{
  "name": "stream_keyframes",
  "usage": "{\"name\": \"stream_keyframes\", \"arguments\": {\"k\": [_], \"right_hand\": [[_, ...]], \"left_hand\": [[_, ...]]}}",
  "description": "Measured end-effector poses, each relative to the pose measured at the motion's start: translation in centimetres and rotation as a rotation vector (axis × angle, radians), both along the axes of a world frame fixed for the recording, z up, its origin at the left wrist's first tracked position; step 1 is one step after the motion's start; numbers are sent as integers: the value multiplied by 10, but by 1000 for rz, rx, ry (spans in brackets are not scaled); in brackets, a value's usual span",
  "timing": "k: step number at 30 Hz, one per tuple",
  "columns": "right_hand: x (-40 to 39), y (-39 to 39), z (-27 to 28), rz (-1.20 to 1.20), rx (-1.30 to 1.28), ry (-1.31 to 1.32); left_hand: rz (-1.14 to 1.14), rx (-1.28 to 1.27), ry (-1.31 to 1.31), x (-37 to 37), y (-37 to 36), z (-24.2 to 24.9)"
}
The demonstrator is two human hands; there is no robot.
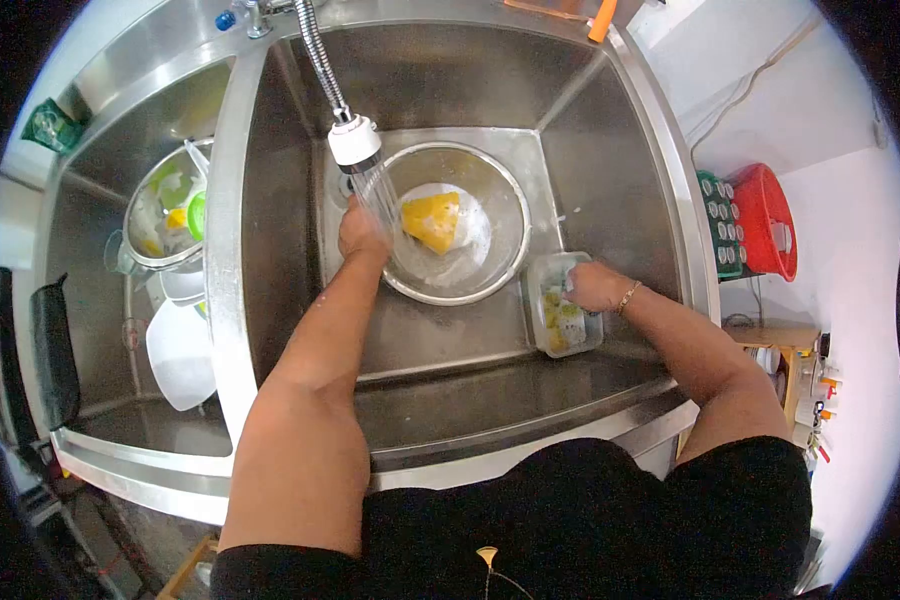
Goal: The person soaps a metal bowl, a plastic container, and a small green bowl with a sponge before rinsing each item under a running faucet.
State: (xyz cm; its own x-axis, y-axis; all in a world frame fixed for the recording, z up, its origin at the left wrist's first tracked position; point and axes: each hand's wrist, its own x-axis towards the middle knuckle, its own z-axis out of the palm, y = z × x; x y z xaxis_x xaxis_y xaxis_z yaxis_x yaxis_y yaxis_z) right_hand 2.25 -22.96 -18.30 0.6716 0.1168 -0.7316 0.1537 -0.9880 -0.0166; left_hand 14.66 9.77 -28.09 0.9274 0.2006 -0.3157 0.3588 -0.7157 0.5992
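My left hand (363,232) is under the running water from the white spray head (354,142), beside the left rim of a round metal bowl (523,222). Its fingers are blurred by the water. In the bowl lie a yellow cloth-like piece (432,221) and some whitish suds. On the right, my right hand (595,287) reaches into a clear plastic container (570,350) with its fingers curled together. Whatever they grip is hidden. Yellow-green pieces, perhaps sponge, lie in the container below the fingers.
A metal divider (232,250) separates this basin from the left one. There, a metal bowl (165,262) with dishes in it and a white board-like piece (182,355) stand. A red basket (765,220) and a green crate (720,225) are beyond the right edge.
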Motion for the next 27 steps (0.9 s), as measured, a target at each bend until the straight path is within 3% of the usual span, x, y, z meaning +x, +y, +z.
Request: {"name": "stream_keyframes", "arguments": {"k": [5,8,10,12,14,16,19,21,25,27], "right_hand": [[2,-4,5,97,-89,79],[13,9,40,46,-105,102],[25,33,59,-37,301,-49],[36,61,62,-106,456,-65],[53,112,88,-317,489,114],[85,120,33,-48,540,-198],[112,139,-37,66,398,-233],[115,155,-84,255,214,-435],[129,167,-116,70,223,-437],[140,155,-110,57,230,-452]], "left_hand": [[-11,62,36,-10,-7,30],[5,62,26,-9,-7,32],[2,65,21,-11,-6,30],[-50,131,3,-13,-8,30],[-20,86,7,-10,-9,31],[19,38,14,-10,-9,33],[23,81,12,-13,-11,41],[-20,58,32,-14,-10,45],[131,-41,52,-13,-11,41],[-34,65,1,-14,-9,43]]}}
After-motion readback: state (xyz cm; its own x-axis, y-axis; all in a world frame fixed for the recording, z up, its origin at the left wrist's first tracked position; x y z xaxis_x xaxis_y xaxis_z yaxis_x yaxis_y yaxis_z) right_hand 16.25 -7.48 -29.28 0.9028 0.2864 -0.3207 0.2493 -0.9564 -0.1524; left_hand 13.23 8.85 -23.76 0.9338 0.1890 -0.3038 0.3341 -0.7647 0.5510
